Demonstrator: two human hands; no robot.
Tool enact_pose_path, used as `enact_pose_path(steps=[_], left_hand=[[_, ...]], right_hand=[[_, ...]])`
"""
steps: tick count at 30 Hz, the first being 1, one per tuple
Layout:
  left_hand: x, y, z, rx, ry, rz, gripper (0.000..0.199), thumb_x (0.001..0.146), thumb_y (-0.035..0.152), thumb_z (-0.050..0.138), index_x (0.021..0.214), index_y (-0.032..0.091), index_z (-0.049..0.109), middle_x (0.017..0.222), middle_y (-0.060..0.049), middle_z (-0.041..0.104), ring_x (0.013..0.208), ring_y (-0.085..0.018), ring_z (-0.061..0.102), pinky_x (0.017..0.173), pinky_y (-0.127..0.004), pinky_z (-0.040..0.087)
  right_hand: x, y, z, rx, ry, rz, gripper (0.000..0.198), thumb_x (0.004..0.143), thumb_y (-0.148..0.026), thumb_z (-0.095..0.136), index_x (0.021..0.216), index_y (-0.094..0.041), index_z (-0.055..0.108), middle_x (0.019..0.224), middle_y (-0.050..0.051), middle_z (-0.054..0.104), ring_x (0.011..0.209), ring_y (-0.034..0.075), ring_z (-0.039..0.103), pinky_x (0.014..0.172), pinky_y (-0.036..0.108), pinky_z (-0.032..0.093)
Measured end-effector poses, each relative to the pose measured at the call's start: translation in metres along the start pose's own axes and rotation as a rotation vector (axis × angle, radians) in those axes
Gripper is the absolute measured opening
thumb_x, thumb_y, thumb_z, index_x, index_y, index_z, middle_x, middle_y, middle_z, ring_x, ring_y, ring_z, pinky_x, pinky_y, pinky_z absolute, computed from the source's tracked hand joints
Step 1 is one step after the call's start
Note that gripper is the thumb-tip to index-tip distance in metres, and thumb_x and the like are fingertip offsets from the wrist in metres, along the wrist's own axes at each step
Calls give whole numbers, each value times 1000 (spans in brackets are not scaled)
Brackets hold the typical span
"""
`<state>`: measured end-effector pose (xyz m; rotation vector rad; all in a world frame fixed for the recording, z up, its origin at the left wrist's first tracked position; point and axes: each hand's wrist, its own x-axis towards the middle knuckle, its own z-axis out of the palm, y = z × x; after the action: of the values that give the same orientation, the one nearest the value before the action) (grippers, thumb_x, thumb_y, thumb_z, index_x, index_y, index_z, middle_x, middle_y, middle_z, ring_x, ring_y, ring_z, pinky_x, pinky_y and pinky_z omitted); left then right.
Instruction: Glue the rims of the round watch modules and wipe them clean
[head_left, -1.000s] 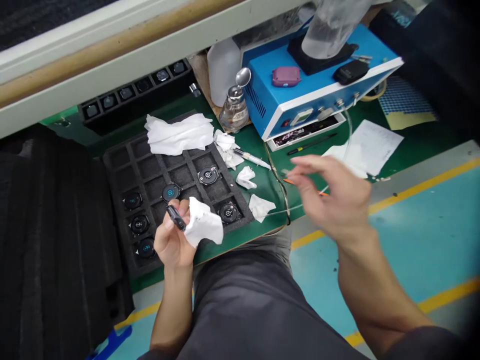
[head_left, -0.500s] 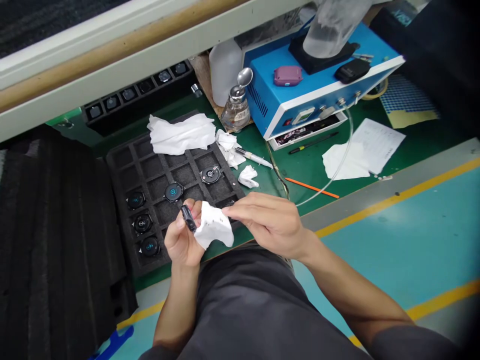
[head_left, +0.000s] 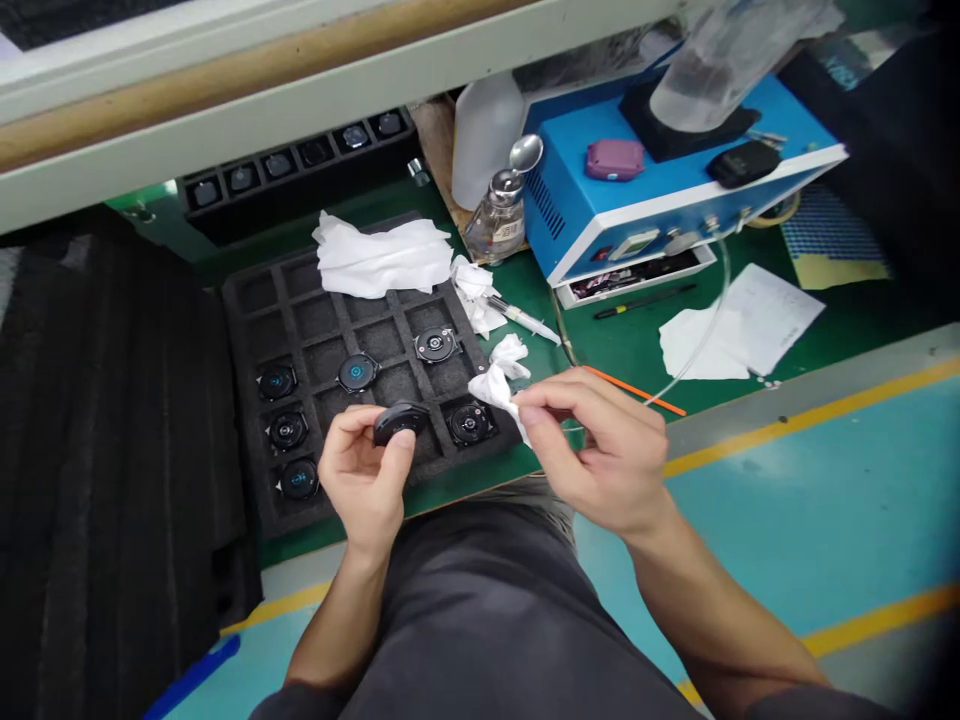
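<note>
From afar, I look down on the green table [head_left: 622, 350].
Far right on it I see a blue box [head_left: 577, 215]; left, a dark foam tray [head_left: 311, 320], some compartments holding round watch bodies [head_left: 288, 431]. My right grip [head_left: 611, 455] pinches a white tissue [head_left: 495, 388] near the tray's near right corner. My left grip [head_left: 367, 490] is narrow, clasping a black watch body [head_left: 396, 424], tilted, above the tray's near side.
</note>
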<state>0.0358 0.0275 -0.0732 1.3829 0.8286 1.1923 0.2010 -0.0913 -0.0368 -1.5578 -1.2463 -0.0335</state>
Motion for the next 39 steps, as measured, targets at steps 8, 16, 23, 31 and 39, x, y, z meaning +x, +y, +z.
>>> enact_pose_path(steps=[8,16,23,31,39], left_hand=[[-10,17,6,210,-166,194,25,80,4,73,98,20,73,88,-1,65,81,-13,61,70,-24,49],[-13,22,2,272,-296,233,37,82,5,73,113,24,77,93,-1,68,85,-14,62,74,-26,50],[-9,17,-3,-44,-351,-207,41,86,19,77,126,25,71,102,-4,74,91,-15,68,79,-23,54],[-9,10,-6,-143,-399,-319,45,86,27,75,130,22,70,95,-5,71,82,-15,64,71,-23,53],[5,16,-15,29,-174,-124,40,82,20,79,121,21,70,91,-2,72,80,-14,66,73,-24,54]], right_hand=[[4,-13,14,-34,-115,-86,17,89,0,60,95,-15,65,79,5,67,69,13,60,60,27,51],[2,-10,14,-140,-207,-203,11,90,-5,61,94,-13,67,85,8,70,75,17,64,66,31,52],[0,-4,9,-113,-243,-180,11,91,-5,60,95,-14,65,86,7,70,77,18,62,69,33,53],[-5,-5,9,-154,-291,-200,9,92,-8,62,92,-16,65,83,7,69,74,19,59,65,35,48],[-7,0,8,-54,-169,-82,15,90,-4,61,94,-18,63,80,5,64,73,17,60,65,32,49]])
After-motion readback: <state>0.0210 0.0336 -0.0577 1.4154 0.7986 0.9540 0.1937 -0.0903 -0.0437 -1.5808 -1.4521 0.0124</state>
